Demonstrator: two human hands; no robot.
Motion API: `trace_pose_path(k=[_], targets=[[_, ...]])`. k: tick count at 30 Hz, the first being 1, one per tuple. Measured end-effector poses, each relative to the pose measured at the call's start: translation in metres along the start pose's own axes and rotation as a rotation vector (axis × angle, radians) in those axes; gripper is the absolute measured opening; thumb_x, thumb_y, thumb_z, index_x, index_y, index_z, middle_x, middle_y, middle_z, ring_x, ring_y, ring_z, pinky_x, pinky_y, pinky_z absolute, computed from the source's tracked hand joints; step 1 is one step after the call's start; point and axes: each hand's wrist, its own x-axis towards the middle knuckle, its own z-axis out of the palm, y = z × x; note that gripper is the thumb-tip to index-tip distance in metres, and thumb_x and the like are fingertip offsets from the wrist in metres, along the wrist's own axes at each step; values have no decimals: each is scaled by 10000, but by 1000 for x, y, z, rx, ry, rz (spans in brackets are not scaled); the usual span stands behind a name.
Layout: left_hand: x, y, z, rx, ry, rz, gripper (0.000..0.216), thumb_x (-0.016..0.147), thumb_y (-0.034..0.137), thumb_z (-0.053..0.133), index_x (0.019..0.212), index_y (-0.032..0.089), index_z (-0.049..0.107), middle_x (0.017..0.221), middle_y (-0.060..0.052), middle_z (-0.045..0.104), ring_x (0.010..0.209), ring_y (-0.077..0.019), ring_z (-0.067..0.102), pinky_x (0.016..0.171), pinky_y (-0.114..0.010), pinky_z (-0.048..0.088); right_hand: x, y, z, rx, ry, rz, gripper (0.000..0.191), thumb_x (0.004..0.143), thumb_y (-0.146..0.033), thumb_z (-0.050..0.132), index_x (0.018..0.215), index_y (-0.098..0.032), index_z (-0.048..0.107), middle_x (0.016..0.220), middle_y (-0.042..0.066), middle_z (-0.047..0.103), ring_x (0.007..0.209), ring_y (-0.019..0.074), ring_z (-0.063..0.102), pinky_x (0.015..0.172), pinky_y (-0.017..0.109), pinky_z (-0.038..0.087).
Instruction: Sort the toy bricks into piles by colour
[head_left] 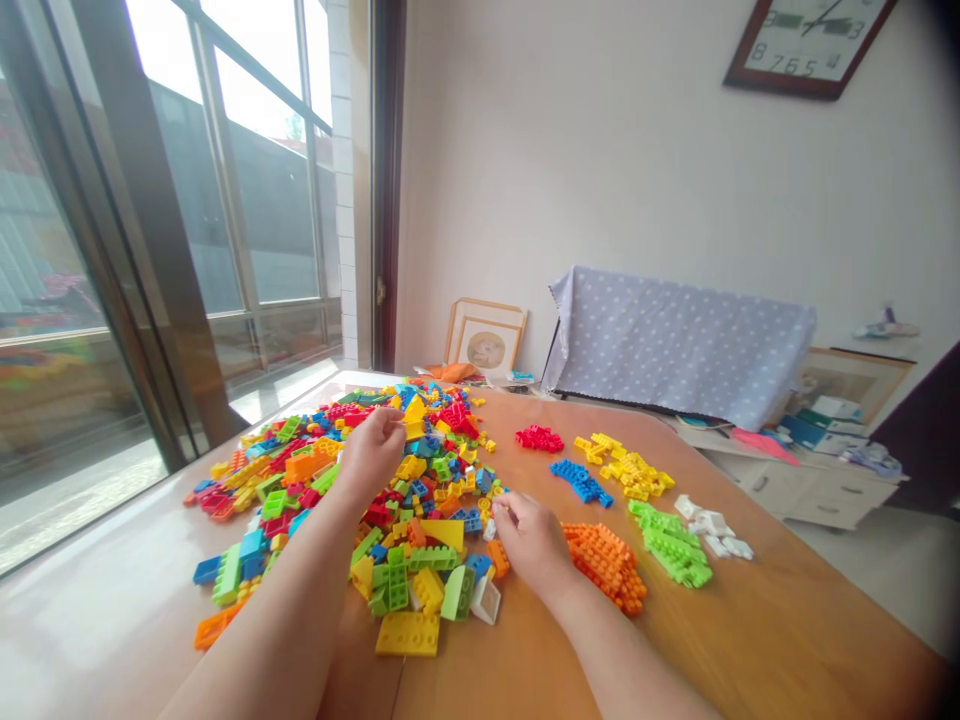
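Note:
A big mixed heap of coloured plastic bricks [420, 480] covers the left half of the wooden table [750, 640]. My left hand [373, 448] hovers over the heap's middle, its fingers curled and pinched on a yellow brick [413, 412]. My right hand [531, 540] rests at the heap's right edge, its fingers pinched on a small white piece [491, 528]. To the right lie sorted piles: red [538, 437], blue [581, 482], yellow [626, 468], orange [607, 562], green [670, 543] and white [712, 525].
A tall window [150, 250] runs along the left. Behind the table stand framed pictures [484, 340] and something covered with a dotted blue cloth [675, 340]. A low cabinet [810, 480] with clutter is at the right. A clock [806, 45] hangs on the wall.

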Motion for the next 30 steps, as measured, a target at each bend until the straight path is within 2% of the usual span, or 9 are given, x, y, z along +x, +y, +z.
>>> trace_pose_path(k=[4, 7, 9, 12, 15, 19, 25, 30], targets=[[3, 1, -10, -32, 43, -68, 380, 858, 402, 552, 1135, 175, 679, 948, -75, 747, 767, -198, 663, 660, -288, 492, -1, 0, 0, 3, -5, -10, 251, 976, -300, 499, 913, -242, 735, 874, 22, 723, 793, 164, 657, 703, 233, 429], [2, 0, -10, 30, -38, -63, 347, 845, 369, 563, 1108, 180, 690, 945, -71, 750, 797, -206, 669, 679, -294, 491, -1, -1, 0, 2, -20, -10, 252, 978, -303, 502, 914, -240, 737, 861, 19, 713, 783, 160, 654, 700, 231, 423], [0, 1, -6, 121, -154, 1, 295, 845, 335, 555, 1056, 196, 708, 947, -62, 752, 825, -212, 668, 707, -302, 487, -2, -2, 0, 9, -27, -12, 255, 982, -305, 500, 913, -238, 736, 860, 20, 709, 787, 160, 654, 703, 230, 425], [-6, 5, -1, 337, -330, 183, 227, 828, 272, 547, 942, 246, 742, 932, -44, 746, 915, -243, 640, 789, -335, 466, -2, -3, 0, 20, -28, -16, 257, 984, -304, 497, 911, -238, 735, 865, 23, 708, 797, 162, 653, 720, 230, 437], [-16, 10, 6, 506, -416, 334, 225, 799, 240, 568, 895, 291, 765, 1038, -45, 732, 1085, -296, 576, 890, -391, 427, -2, -4, 0, 20, -26, -14, 252, 979, -302, 501, 913, -239, 735, 870, 28, 710, 799, 166, 653, 719, 233, 442], [-29, 11, 19, 590, -495, 436, 223, 777, 223, 597, 873, 316, 775, 1146, -54, 705, 1178, -325, 521, 982, -471, 378, -1, -4, -1, 12, -20, -6, 238, 974, -296, 506, 911, -244, 730, 867, 22, 708, 793, 165, 655, 701, 234, 433], [-34, 6, 29, 701, -490, 432, 218, 765, 173, 590, 812, 293, 765, 1182, -79, 696, 1327, -375, 423, 1062, -550, 308, -2, -6, -3, 17, -14, -16, 245, 983, -284, 493, 878, -241, 710, 867, 22, 706, 806, 164, 658, 735, 231, 444], [-32, 9, 26, 672, -472, 466, 225, 718, 99, 566, 815, 252, 698, 1042, -87, 713, 1185, -338, 517, 1014, -493, 348, -2, -6, -2, 14, -13, -10, 231, 981, -275, 505, 870, -243, 705, 864, 15, 703, 804, 155, 660, 742, 223, 443]])
